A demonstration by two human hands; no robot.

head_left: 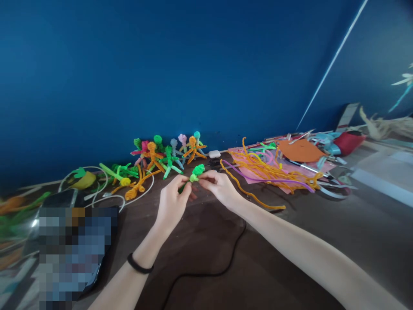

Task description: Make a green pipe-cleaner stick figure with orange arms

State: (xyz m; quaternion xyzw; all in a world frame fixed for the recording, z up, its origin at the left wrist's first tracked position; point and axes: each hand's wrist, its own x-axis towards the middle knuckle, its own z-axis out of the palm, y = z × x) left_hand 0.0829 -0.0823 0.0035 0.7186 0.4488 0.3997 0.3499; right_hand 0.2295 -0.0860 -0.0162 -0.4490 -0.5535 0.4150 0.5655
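Note:
Between my two hands, above the dark table [200, 241], is a small green pipe-cleaner figure [197, 171] with a coiled dark-green head and a lighter green middle. My left hand [176, 196] pinches it from the left, thumb against fingers. From the right, my right hand [219, 186] pinches its other side with thumb and forefinger. My fingers hide the figure's lower part. Behind my hands, against the wall, stand several finished-looking pipe-cleaner figures, among them an orange figure [152, 156], a green figure [169, 160] and a pink-headed figure [182, 140].
Orange pipe cleaners [267, 168] lie heaped on pink paper [254, 183] at right, beside an orange paper piece [301, 150]. A white earbud case [214, 153] sits near the wall. A phone [80, 254] with a pixelated screen is at left. A black cable [206, 274] crosses the table.

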